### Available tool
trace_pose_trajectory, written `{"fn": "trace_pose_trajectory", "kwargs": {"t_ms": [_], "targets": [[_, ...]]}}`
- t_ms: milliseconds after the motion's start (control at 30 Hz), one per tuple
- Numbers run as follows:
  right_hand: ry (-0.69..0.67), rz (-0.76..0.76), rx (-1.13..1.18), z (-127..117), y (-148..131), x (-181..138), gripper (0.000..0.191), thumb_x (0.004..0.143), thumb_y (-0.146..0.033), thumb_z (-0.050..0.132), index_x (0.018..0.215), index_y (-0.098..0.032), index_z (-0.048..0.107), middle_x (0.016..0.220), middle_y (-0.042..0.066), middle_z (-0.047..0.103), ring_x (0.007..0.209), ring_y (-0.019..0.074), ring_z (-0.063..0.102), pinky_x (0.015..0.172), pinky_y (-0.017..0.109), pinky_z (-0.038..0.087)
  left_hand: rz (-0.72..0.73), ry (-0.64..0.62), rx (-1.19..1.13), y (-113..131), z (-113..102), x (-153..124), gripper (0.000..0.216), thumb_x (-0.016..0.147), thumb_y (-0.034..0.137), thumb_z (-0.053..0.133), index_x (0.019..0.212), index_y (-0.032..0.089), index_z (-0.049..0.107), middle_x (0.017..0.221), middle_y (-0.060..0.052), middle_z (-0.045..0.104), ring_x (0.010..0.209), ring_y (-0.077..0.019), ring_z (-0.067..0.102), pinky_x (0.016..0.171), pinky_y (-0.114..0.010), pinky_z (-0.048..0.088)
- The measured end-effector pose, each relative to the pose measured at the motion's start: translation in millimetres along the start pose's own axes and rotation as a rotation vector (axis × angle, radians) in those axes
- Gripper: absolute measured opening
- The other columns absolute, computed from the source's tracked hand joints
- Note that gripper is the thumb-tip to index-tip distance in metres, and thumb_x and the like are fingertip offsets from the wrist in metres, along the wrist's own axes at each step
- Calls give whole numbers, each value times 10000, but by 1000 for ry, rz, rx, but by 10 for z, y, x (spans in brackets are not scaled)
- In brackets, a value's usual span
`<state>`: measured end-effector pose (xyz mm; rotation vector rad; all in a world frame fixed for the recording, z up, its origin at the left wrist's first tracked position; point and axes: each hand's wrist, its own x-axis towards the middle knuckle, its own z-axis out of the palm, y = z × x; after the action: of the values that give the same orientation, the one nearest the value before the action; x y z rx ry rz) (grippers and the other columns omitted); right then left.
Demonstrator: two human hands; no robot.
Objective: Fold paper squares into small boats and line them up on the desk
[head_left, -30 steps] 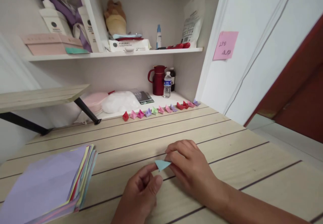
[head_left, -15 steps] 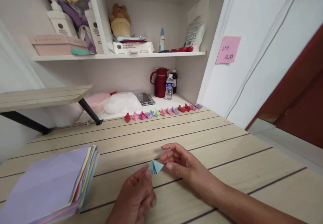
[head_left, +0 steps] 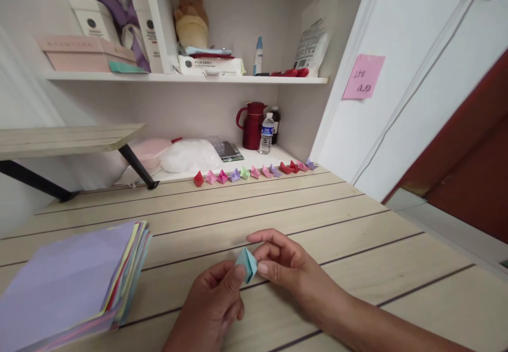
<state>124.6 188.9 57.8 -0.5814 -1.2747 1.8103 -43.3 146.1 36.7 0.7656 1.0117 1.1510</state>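
Note:
A small folded light-blue paper piece (head_left: 247,265) is pinched between the thumb and fingers of my left hand (head_left: 214,299), a little above the table. Its pointed, layered folds face up and to the right. My right hand (head_left: 283,262) is close at the paper's right edge, its index finger stretched out above and the other fingers loosely curled. The right thumb tip is at the paper's edge; whether it presses on it I cannot tell. Left of my hands lies a stack of coloured paper sheets (head_left: 71,278), lilac on top.
Several small folded paper boats (head_left: 245,173) stand in a row along the wooden table's (head_left: 317,219) back edge. Behind them are a red jug (head_left: 253,127) and a water bottle (head_left: 266,135). A raised wooden stand (head_left: 71,139) on black legs is at the left.
The blue paper has turned in my left hand, so its point now tilts down to the right. My right hand has come slightly closer to it. The view has shifted a little.

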Motion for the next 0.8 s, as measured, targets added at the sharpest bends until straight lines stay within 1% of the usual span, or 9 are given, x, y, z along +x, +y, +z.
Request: {"fn": "trace_pose_trajectory", "kwargs": {"t_ms": [67, 133, 233, 300, 367, 433, 500, 633, 800], "targets": [[6, 22, 36, -11, 8, 13, 372, 792, -281, 809, 1124, -213, 653, 812, -12, 664, 746, 106, 574, 761, 252, 411, -14, -2, 2, 23, 9, -5, 490, 608, 620, 801, 537, 214, 537, 337, 137, 236, 341, -31, 148, 458, -239, 307], [17, 41, 53, -12, 13, 20, 352, 803, -281, 796, 1117, -206, 656, 805, -7, 665, 747, 111, 580, 761, 257, 417, -34, -25, -18, 60, 23, -22, 547, 613, 628, 794, 479, 219, 456, 339, 131, 233, 344, -32, 154, 475, -245, 327], [45, 44, 8, 0, 10, 15, 292, 840, -313, 754, 1094, -209, 655, 841, 7, 669, 810, 138, 596, 820, 292, 433, -69, -13, -32, 133, 49, -61, 533, 625, 620, 794, 495, 218, 468, 343, 126, 260, 367, -38, 164, 515, -246, 351], [71, 12, -129, 9, -8, 0, 284, 876, -364, 706, 1116, -227, 643, 948, 32, 669, 917, 175, 601, 884, 336, 434, -80, 33, -40, 176, 66, -81, 525, 611, 611, 808, 507, 218, 476, 341, 124, 280, 381, -40, 158, 537, -245, 360], [95, -47, -341, 15, -36, -20, 318, 910, -404, 651, 1192, -263, 609, 1120, 56, 627, 1050, 211, 575, 942, 375, 426, -86, 58, -64, 202, 76, -89, 551, 586, 620, 819, 496, 221, 451, 338, 124, 285, 389, -42, 155, 554, -248, 368], [98, -123, -544, 23, -61, -39, 373, 911, -393, 641, 1264, -298, 564, 1256, 62, 549, 1135, 228, 535, 982, 394, 419, -93, 55, -91, 206, 76, -85, 553, 563, 632, 827, 503, 222, 459, 336, 127, 279, 395, -45, 158, 563, -250, 374], [80, -179, -657, 34, -73, -50, 442, 880, -329, 673, 1299, -312, 533, 1312, 59, 499, 1158, 231, 518, 1006, 398, 417, -90, 38, -95, 190, 64, -74, 532, 568, 631, 826, 521, 219, 492, 331, 129, 275, 392, -45, 160, 557, -249, 369], [57, -202, -702, 65, -68, -44, 508, 819, -175, 677, 1292, -286, 530, 1250, 56, 557, 1126, 221, 544, 998, 386, 438, -50, -2, -74, 119, 30, -47, 492, 635, 606, 802, 540, 209, 527, 331, 128, 289, 379, -38, 158, 553, -245, 363], [56, -226, -685, 85, -77, -24, 471, 800, -122, 639, 1245, -257, 566, 1183, 40, 617, 1096, 209, 573, 975, 359, 456, -25, -2, -84, 77, 29, -50, 420, 683, 546, 799, 599, 193, 588, 348, 142, 261, 377, -26, 118, 528, -221, 332]]}}
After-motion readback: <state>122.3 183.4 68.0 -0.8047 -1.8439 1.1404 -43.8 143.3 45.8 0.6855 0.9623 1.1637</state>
